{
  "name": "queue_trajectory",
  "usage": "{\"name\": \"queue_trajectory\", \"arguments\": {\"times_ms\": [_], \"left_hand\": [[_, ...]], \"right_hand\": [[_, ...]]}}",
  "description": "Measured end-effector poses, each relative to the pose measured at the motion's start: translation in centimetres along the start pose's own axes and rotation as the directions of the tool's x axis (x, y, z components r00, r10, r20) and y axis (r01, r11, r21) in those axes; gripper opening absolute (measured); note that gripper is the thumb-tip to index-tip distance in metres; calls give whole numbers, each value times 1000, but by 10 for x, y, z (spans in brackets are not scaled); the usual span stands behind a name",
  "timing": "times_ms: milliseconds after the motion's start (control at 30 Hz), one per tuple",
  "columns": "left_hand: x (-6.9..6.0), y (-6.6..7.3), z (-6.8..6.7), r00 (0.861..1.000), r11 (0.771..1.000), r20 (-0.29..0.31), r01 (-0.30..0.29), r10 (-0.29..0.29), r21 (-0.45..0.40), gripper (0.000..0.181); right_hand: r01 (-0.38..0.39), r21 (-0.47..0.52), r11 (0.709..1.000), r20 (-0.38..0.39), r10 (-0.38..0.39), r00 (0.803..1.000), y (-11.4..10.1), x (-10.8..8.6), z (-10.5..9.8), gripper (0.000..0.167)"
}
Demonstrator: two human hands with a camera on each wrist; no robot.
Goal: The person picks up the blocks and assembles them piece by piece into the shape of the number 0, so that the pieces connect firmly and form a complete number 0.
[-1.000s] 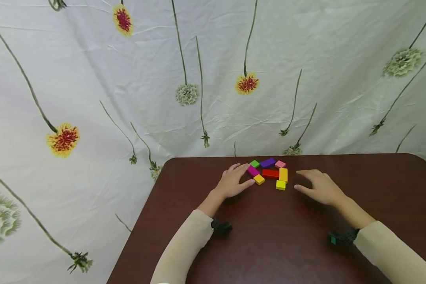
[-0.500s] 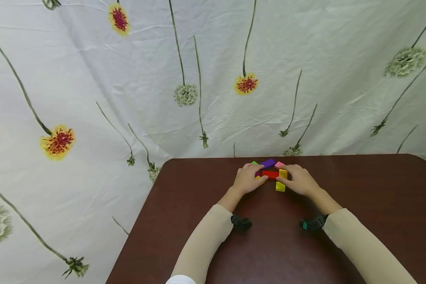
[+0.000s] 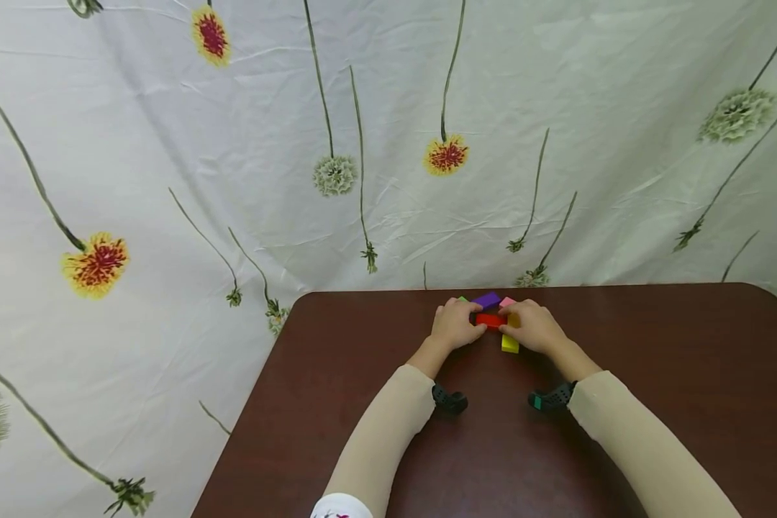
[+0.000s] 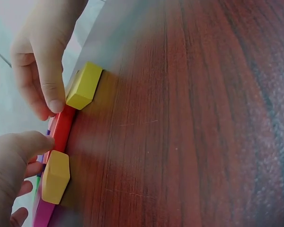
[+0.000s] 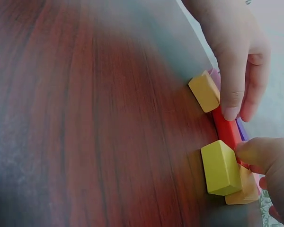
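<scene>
A red block [image 3: 491, 321] lies near the table's far edge between my two hands. My left hand [image 3: 455, 324] pinches its left end with thumb and fingers. At its right end, my right hand [image 3: 536, 325] pinches it too. In the left wrist view the thumbs sit on the red block [image 4: 62, 125] with a short stretch bare between them. A small orange-yellow block [image 4: 57, 177] stands beside the left thumb. Near the right thumb are a bright yellow block [image 5: 221, 168] and a longer amber block [image 5: 246, 189].
Behind the red block lie a purple block [image 3: 486, 301], a pink block [image 3: 506, 301] and a partly hidden green block [image 3: 462, 298]. A magenta block [image 4: 42, 215] shows at the left. The brown table [image 3: 492, 460] ends at a flower-patterned cloth [image 3: 388, 144].
Both hands have moved inward from either side of the blocks to the red block and now pinch its ends. The red block has hardly moved.
</scene>
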State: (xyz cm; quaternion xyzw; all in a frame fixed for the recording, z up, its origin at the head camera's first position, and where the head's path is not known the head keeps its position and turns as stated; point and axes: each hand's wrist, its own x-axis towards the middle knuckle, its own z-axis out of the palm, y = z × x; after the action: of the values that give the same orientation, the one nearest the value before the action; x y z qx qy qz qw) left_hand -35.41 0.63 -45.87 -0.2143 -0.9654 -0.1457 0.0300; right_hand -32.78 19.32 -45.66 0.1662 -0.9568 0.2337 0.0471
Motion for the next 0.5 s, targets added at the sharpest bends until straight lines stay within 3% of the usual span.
{"name": "queue_trajectory", "arguments": {"times_ms": [267,500], "left_hand": [[1,0,1,1000,1000,11,6,-6,-17,39],[3,-1,2,1000,1000,9,14,-14,-15,38]], "right_hand": [[-28,24,999,28,27,999,0,3,0,28],[-22,-16,1000,52,23,998,-2,7,-1,25]]}}
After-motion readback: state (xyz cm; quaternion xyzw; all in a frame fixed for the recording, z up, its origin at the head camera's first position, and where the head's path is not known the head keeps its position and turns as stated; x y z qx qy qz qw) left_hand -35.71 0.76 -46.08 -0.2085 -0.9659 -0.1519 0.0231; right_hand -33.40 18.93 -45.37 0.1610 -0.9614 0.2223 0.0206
